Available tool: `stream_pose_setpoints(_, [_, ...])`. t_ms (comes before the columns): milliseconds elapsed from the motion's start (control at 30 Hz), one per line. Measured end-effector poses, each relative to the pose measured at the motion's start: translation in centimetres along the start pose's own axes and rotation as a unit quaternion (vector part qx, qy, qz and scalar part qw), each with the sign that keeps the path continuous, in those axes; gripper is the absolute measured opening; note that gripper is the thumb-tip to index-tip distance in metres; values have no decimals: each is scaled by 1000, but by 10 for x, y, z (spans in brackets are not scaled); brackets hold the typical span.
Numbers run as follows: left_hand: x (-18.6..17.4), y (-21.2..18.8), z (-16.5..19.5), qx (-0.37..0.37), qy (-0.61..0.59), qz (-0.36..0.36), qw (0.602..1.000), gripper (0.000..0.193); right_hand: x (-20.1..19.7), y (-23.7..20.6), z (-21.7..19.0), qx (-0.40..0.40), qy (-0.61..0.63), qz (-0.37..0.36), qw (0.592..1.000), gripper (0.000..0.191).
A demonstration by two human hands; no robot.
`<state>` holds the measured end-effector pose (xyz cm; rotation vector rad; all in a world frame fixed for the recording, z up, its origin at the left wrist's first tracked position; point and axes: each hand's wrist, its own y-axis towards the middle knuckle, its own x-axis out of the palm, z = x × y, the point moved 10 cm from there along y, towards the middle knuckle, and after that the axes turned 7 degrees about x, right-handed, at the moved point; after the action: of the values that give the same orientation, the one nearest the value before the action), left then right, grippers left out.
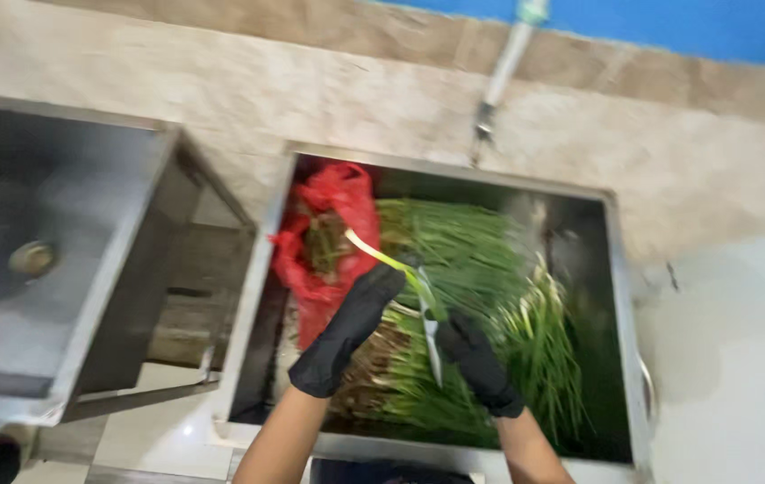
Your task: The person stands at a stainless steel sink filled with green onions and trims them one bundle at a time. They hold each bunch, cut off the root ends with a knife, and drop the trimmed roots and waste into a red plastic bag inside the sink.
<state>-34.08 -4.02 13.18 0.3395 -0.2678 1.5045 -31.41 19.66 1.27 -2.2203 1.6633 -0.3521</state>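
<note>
Steel sink point(620, 296) of green onions point(490, 314) and red bag point(333, 224); left fingers point(382, 280) gripping one stalk point(382, 255), right fingers point(454, 336) a knife point(432, 345).

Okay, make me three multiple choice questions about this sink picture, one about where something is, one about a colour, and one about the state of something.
1. Where does the red plastic bag lie?
A. at the left end of the sink with the greens
B. in the other sink further left
C. on the floor

2. What colour are the gloves on both hands?
A. blue
B. black
C. yellow

3. What is the left hand doing?
A. resting flat on the sink rim
B. hanging empty
C. holding a single green onion stalk

Answers: 1 A, the bag sits inside the steel sink beside the heap of green onions. 2 B, both gloves are black. 3 C, its fingers pinch the stalk, while the right hand grips a knife.
</note>
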Motion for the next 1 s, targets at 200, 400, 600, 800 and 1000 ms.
stream_pose_setpoints(200, [-29, -80, -124, -47, 288, -9, 956, 46, -232, -64, 54, -53, -20, 225, 973, 41])
stream_pose_setpoints(400, [-89, -247, -174, -159, 200, 215, 942, 41, -266, -81, 56, -17, -381, 292, 877, 43])
stream_pose_setpoints(600, [-65, -305, -159, -131, 225, 286, 922, 37, -60, 24, 94, 7, -338, 46, 940, 28])
stream_pose_setpoints(800, [-50, -285, -155, -162, 288, 309, 892, 32, 16, 49, 89, 12, -432, 79, 898, 55])
stream_pose_setpoints(1000, [-47, -122, -119, 72, 599, 150, 783, 42, -49, 31, 122, 160, -381, 98, 905, 70])
